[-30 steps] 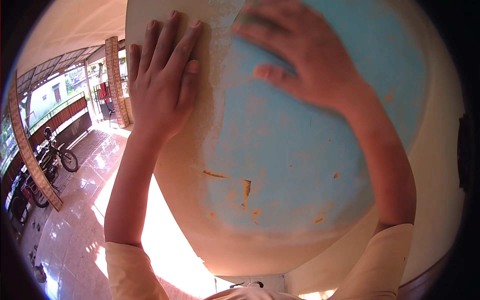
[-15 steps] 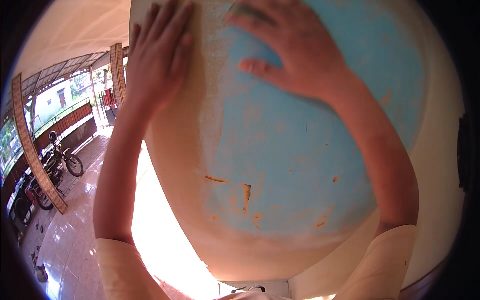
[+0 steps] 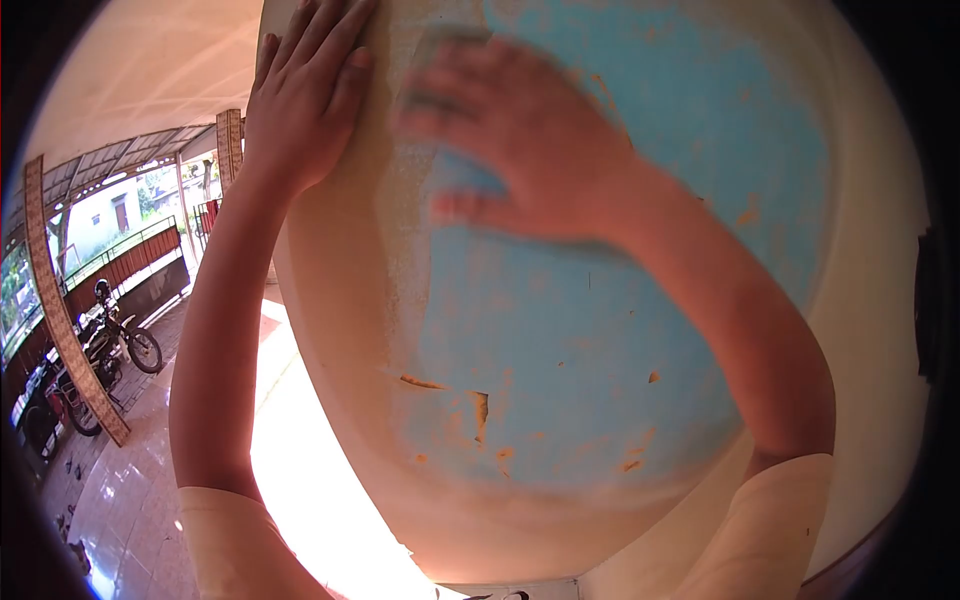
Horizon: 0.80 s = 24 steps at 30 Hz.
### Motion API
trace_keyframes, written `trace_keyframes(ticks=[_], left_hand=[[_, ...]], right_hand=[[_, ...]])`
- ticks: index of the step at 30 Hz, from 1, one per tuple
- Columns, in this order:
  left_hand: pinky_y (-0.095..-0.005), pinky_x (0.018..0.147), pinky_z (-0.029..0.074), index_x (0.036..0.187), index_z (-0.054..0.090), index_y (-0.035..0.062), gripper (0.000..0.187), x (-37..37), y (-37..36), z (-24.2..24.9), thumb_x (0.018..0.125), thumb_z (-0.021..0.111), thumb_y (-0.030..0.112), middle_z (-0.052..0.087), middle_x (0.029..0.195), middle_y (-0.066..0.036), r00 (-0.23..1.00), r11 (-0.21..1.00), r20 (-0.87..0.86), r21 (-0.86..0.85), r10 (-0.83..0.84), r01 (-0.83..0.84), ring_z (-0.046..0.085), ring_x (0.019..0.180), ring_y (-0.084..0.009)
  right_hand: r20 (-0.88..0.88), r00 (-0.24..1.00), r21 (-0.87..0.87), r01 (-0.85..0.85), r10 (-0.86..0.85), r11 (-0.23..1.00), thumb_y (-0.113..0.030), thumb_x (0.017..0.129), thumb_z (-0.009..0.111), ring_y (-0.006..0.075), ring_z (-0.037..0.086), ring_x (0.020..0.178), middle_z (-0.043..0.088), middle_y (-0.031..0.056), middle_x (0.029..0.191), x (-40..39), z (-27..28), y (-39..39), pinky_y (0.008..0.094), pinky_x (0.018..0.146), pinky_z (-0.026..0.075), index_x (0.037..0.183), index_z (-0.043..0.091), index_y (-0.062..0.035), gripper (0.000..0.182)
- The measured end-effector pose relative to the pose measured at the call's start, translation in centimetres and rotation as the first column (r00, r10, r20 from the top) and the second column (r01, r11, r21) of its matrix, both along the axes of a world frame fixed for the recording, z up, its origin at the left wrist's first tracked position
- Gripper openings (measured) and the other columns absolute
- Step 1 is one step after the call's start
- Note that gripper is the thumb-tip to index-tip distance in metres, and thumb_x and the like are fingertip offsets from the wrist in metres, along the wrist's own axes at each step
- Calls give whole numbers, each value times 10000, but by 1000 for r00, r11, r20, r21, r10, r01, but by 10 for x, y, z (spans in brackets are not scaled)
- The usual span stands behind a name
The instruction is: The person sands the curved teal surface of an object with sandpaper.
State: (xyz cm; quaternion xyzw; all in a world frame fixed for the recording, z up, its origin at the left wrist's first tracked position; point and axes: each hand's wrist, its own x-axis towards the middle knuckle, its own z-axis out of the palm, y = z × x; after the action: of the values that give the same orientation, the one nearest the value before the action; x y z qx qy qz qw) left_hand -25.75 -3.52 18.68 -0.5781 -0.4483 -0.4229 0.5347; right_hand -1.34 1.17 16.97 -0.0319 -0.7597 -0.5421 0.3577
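A wall (image 3: 560, 330) with a large light-blue painted patch and a beige border fills the middle of the head view. My left hand (image 3: 305, 105) lies flat on its beige left edge, fingers stretched upward, holding nothing. Over the upper left of the blue patch is my right hand (image 3: 520, 140), blurred by motion, its thumb apart from the fingers. A thin dark greyish sheet (image 3: 440, 45) shows around these fingers, against the wall; the blur hides what kind it is.
Cracks and chipped paint (image 3: 480, 415) mark the lower blue area. At left, past the wall's edge, are a tiled floor (image 3: 140, 510), a slanting pillar (image 3: 75, 330), a parked motorcycle (image 3: 115, 340) and a fence (image 3: 130, 255). Another cream wall (image 3: 870, 400) stands at right.
My right hand has moved left and down across the blue patch, with the dark sheet under it. The left hand stays on the edge, slightly higher. The view has shifted a little.
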Motion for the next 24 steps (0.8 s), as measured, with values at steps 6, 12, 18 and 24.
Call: trace_keyframes(ticks=[6,12,18,24], left_hand=[[-508,1264,147,1583,395,264,540,-17,21,7,1061,415,400,326,1669,-10,990,983,-130,169,-55,77,229,1562,-271],[-508,1266,141,1589,380,275,562,0,25,22,1050,433,423,322,1670,-18,995,978,-100,207,5,16,223,1564,-276],[-501,1269,139,1597,364,274,585,43,33,44,1043,442,446,306,1677,-17,985,977,-168,205,-25,59,211,1565,-294],[-505,1271,135,1607,343,275,601,65,41,50,1044,421,471,297,1680,-15,978,969,-207,245,34,18,208,1565,-300]], right_hand=[[-260,946,-51,187,-194,981,-501,953,618,337,363,1461,473,130,1510,66,67,2,504,1222,263,1460,507,-129,638],[-341,911,-45,230,-232,972,-584,1003,503,389,280,1488,376,188,1556,51,49,3,520,1243,202,1537,396,-82,741],[-235,917,-60,317,-322,947,-504,1045,471,382,251,1507,337,172,1594,114,57,5,496,1250,208,1549,375,-72,670],[-724,518,-376,258,-456,890,-477,1057,459,390,162,1549,231,175,1665,201,91,13,511,1263,158,1585,293,-39,706]])
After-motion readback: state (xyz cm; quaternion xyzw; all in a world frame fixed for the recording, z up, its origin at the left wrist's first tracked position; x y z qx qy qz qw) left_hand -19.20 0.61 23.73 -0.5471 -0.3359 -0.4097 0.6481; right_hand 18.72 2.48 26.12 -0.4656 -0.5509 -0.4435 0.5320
